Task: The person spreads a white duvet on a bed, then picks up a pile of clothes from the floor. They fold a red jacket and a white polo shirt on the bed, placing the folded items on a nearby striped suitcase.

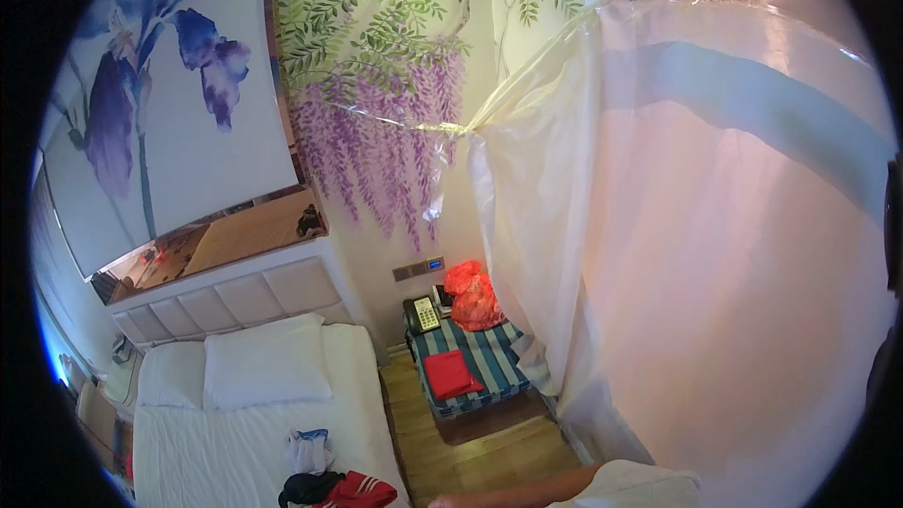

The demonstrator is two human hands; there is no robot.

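Note:
At the bottom edge, my forearm reaches left from a pale sleeve; its hand is cut off by the frame, and I cannot tell which hand it is. No full hand shows. To its left, red clothing with white stripes, a black cloth item and a clear plastic bag with something blue and white lie on a white bed. Past the forearm, a folded red cloth rests on a striped padded stand. A tied red plastic bag and a telephone sit behind it.
A pale curtain, gathered with clear tape, hangs beside a large whitish sheet on the right. Wooden flooring runs between bed and curtain. White pillows lean toward a padded headboard. A flower-printed blind hangs above.

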